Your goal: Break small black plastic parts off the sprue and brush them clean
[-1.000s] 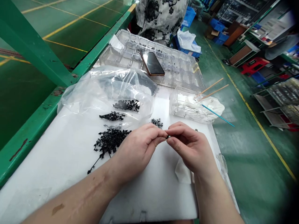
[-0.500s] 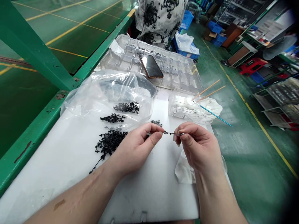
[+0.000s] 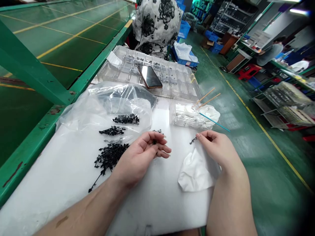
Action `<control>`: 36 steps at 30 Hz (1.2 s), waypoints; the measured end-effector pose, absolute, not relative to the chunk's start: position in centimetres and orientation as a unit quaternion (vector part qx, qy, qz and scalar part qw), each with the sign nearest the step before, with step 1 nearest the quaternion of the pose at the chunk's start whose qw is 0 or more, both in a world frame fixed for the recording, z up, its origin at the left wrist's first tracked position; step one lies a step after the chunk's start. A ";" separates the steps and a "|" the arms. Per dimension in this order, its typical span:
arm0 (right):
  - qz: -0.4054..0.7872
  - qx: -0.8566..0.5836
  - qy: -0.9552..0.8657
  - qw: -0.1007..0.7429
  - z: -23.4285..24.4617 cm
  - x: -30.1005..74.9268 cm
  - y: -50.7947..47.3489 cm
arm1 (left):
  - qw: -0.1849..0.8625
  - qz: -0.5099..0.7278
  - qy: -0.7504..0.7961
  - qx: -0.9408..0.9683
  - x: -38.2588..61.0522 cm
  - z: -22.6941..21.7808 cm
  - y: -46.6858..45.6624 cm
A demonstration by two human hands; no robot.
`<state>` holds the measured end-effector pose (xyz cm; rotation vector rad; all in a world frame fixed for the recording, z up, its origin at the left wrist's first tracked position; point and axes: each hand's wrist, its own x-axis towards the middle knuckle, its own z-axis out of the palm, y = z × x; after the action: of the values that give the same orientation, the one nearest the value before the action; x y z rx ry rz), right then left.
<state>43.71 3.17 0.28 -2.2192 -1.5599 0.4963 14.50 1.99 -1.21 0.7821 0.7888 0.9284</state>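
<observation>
One small black plastic piece [image 3: 154,141] against the loosely curled fingers of the left hand [image 3: 141,160], grip unclear; another black piece [image 3: 193,141] on the white foam sheet [image 3: 152,203], just beside the released right hand [image 3: 216,150], the soft foam probably cushioning such small parts.

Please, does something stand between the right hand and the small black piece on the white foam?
No, nothing visible. The right hand has its fingertips right beside the small black piece on the white foam. The crumpled white cloth lies outside that gap.
</observation>
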 end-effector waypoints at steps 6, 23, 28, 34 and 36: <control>0.080 -0.738 -0.559 0.369 -0.8 42.0 2.9 | 0.780 0.382 0.319 0.380 14.6 -1.6 1.9; 0.368 -0.412 -0.756 0.350 -0.3 35.1 1.2 | 0.763 0.317 0.330 0.456 14.1 -1.0 1.8; 0.354 -0.413 -0.768 0.340 -0.3 34.9 1.3 | 0.752 0.306 0.343 0.473 14.0 -1.4 1.9; 0.280 -0.417 -0.788 0.355 -0.5 35.0 1.4 | 0.669 0.296 0.402 0.551 13.7 -1.0 1.9; 0.267 -0.416 -0.793 0.357 -0.5 34.9 1.3 | 0.632 0.283 0.429 0.580 13.7 -0.8 2.0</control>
<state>34.93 1.35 -0.46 -1.0740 -2.0462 0.6898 13.66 1.96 -0.78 1.3265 0.9826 0.6472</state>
